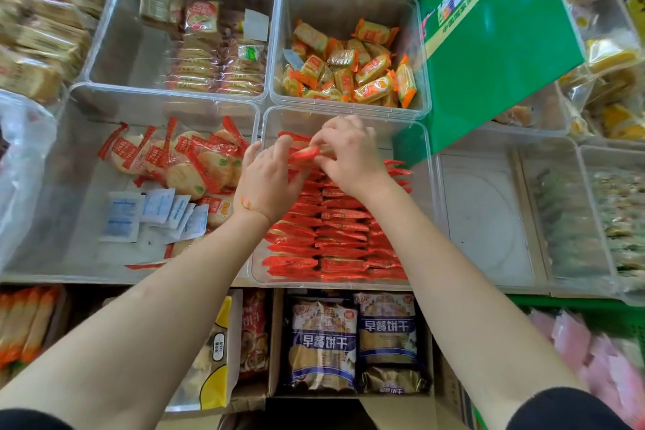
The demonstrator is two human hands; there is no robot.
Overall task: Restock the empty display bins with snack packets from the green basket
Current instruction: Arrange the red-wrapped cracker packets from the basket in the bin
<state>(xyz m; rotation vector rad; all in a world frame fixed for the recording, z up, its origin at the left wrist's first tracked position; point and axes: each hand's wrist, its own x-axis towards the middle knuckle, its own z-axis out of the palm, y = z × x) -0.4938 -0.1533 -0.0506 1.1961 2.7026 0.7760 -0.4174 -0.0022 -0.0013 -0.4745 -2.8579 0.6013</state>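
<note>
A clear display bin (424, 206) in the middle holds neat rows of red snack packets (335, 234). Both hands work at the far end of those rows. My left hand (267, 181) and my right hand (349, 154) together pinch one red packet (306, 153) above the stack. The green basket (572, 311) shows at the lower right, with pink packets (593, 353) inside it. To the right stands a clear bin (488, 220) with a bare bottom.
A green cardboard box (488, 38) leans over the bins at the upper right. Left of the red packets, a bin (52, 185) holds round rice crackers and white sachets. Behind are bins of orange packets (349, 70) and biscuits. Cartons of breakfast biscuits (352, 342) sit below the shelf edge.
</note>
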